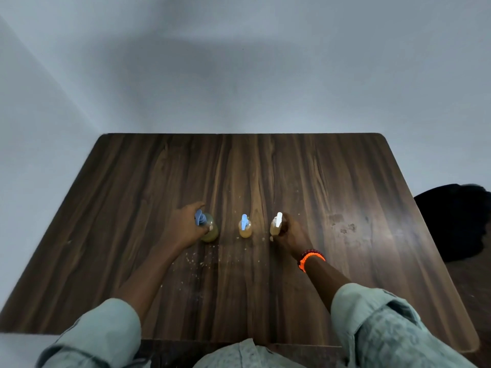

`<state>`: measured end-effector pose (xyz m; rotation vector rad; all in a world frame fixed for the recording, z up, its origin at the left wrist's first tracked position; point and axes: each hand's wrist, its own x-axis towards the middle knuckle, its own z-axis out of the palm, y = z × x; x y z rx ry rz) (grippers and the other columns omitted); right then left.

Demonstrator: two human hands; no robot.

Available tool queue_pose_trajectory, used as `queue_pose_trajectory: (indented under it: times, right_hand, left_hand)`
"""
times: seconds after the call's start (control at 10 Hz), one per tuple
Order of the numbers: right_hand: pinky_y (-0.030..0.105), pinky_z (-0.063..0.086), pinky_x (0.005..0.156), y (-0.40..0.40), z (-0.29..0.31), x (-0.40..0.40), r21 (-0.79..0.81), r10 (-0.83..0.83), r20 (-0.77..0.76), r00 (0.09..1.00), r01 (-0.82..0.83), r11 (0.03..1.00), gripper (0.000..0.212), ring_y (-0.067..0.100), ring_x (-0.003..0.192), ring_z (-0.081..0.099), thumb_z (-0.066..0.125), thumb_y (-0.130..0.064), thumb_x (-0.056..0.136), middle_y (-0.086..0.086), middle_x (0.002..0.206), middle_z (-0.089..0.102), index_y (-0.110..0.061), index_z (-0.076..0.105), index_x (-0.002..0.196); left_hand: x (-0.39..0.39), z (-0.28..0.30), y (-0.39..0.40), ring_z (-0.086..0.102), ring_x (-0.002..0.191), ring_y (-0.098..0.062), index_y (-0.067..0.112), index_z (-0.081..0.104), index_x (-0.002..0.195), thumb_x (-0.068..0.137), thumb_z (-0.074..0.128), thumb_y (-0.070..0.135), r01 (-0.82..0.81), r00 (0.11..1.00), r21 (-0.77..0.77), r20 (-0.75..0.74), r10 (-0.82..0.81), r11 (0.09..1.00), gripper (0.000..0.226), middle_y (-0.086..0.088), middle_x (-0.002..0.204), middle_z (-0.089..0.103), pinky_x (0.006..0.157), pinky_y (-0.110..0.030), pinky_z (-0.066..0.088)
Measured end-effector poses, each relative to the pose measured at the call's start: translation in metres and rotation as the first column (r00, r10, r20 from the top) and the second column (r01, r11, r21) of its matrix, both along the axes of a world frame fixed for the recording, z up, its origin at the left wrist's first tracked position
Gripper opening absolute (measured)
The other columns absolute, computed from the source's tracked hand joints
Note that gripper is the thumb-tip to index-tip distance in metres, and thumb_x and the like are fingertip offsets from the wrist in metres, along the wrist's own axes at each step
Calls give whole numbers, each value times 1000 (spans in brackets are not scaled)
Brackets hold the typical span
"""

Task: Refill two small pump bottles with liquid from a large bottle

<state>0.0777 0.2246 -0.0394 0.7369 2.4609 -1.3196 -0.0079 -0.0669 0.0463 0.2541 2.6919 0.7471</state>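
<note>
Dark wood-grain table (pixel 318 181) with rounded far corners, set against a pale wall. Three bottles upright in a row near the middle, well clear of every edge: large bottle (pixel 211 231) with blue pump on the left, small blue-pump bottle (pixel 245 229) in the centre, small white-pump bottle (pixel 275 227) on the right. Pale crumbs (pixel 192 260) toward the near edge. Dried stains (pixel 344 225) toward the right edge.

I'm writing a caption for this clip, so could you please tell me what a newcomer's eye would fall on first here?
Three pump bottles stand in a row at mid-table: the left hand grips the larger blue-pump bottle, the right hand holds the white-pump bottle, and a small blue-pump bottle stands free between them. An orange bracelet glows on the right wrist, and pale crumbs speckle the dark wooden table.
</note>
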Motion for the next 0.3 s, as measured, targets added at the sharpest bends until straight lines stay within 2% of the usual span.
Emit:
queue_pose_trajectory:
  times: [0.1, 0.2, 0.3]
  right_hand:
    - [50, 41, 119, 6, 9, -3, -2, 81, 91, 993, -81, 997, 104, 36, 144, 46, 83, -8, 81, 16, 157, 47, -12, 18, 163]
    - [48, 42, 118, 14, 15, -1, 43, 96, 154, 983, -104, 994, 112, 38, 147, 42, 84, -3, 78, 17, 161, 40, -12, 12, 163]
    - [45, 44, 114, 38, 29, 5, 178, 76, 184, 980, -109, 978, 93, 37, 145, 45, 76, -4, 87, 19, 160, 41, -9, 21, 161]
  left_hand:
    - [6, -2, 2, 63, 131, -28, 10, 40, 158, 84, 87, 28, -13, 1000, -13, 13, 13, 1000, 89, -14, 145, 64, 102, -28, 44]
    - [12, 1, 5, 62, 132, -31, 12, 36, 159, 83, 85, 43, -56, 998, -22, 33, 57, 998, 95, -14, 146, 62, 106, -36, 47]
    - [16, 15, 4, 60, 132, -33, 12, 41, 155, 75, 71, 78, -81, 991, 25, 104, 78, 996, 108, -16, 148, 59, 113, -43, 46]
